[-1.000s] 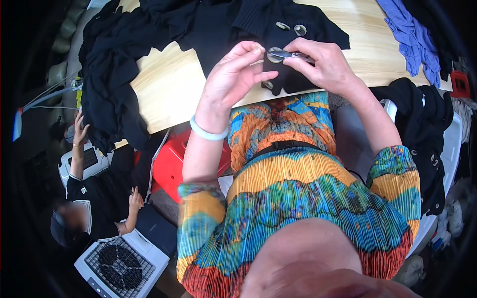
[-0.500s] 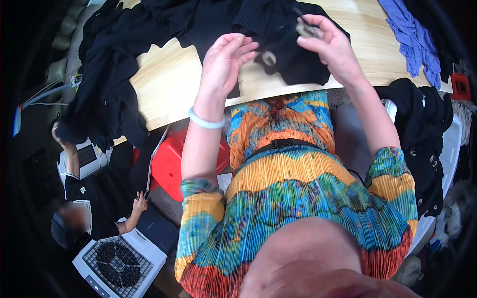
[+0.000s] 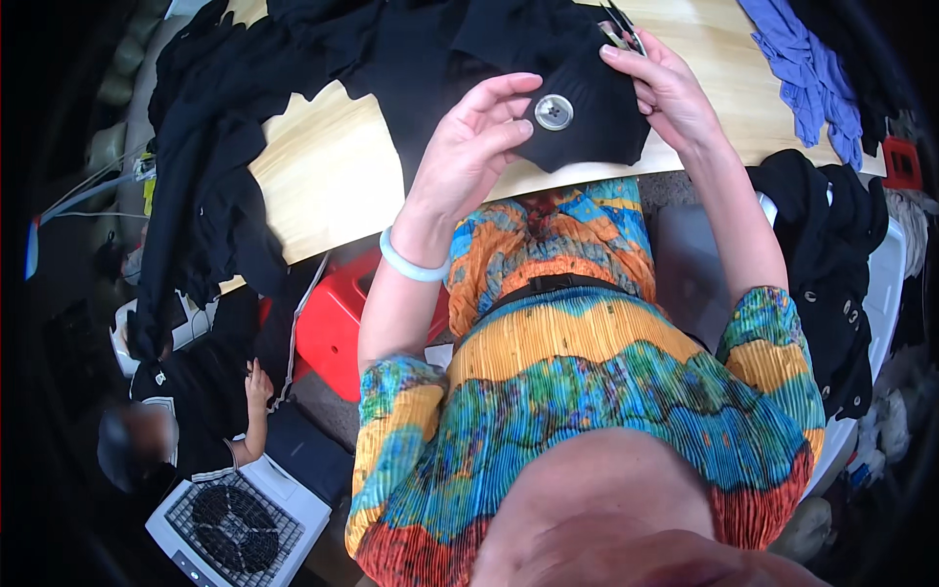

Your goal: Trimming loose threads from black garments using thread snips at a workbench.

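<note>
A round, grey, marbled button sits on a black knit garment at the table's near edge. Beside the button, my left hand has its thumb and fingertips apart, close to the button's left rim. A pale bangle circles that wrist. My right hand is closed around small thread snips, their dark points facing up and left. Its lower fingers are against the garment's right side.
Black garments spread over the wooden table. Purple cloth hangs at far right. More black garments with buttons fill a white tub. A red stool stands below the table. At left, another person sits near a fan unit.
My left hand has moved right, beside the button, which now lies face up. The snips have tilted upright in my right hand. The other person's raised hand has dropped from view.
</note>
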Demonstrator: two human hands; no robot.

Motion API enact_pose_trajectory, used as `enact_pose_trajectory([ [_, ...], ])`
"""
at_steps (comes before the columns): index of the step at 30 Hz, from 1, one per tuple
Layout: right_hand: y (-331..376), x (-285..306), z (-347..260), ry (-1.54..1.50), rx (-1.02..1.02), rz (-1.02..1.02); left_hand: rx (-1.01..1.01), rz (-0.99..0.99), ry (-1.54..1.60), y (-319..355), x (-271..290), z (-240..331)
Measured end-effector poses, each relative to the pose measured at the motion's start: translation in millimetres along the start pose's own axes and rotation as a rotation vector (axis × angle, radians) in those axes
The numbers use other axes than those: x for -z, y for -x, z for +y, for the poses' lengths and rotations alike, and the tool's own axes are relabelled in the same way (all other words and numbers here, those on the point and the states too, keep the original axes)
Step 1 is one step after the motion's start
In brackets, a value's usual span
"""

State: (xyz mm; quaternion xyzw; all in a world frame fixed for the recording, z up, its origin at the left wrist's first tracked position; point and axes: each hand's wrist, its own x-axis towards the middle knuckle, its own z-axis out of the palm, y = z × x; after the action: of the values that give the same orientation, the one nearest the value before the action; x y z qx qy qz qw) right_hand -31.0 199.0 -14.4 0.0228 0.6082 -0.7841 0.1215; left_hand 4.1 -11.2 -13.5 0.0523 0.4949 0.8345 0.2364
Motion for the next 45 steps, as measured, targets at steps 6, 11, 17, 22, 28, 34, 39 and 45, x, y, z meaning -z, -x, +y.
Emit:
enact_pose_trajectory([
  [6, -4, 8, 13, 0.286, 0.406, 0.157, 0.003, -0.003, 0.248, 4, -12, 3],
  [11, 25, -15, -13, 0.288, 0.410, -0.076, -0.031, 0.048, 0.250, 7, -19, 4],
  [17, 33, -17, -16, 0.320, 0.445, -0.172, -0.073, 0.043, 0.200, 7, -18, 0],
  [22, 26, -16, -13, 0.215, 0.411, -0.366, -0.037, 0.022, 0.200, 7, -19, -3],
  [28, 23, -8, -13, 0.138, 0.209, -0.374, -0.047, -0.010, 0.250, 6, -20, -1],
  [34, 22, -5, -12, 0.188, 0.143, -0.338, -0.109, 0.130, 0.142, 9, -13, 0],
  [39, 21, -8, -7, 0.153, 0.180, -0.267, -0.271, 0.254, -0.178, 17, -16, -5],
  [45, 19, -10, -6, 0.132, 0.109, -0.279, -0.745, 0.292, -0.753, 20, -24, -14],
])
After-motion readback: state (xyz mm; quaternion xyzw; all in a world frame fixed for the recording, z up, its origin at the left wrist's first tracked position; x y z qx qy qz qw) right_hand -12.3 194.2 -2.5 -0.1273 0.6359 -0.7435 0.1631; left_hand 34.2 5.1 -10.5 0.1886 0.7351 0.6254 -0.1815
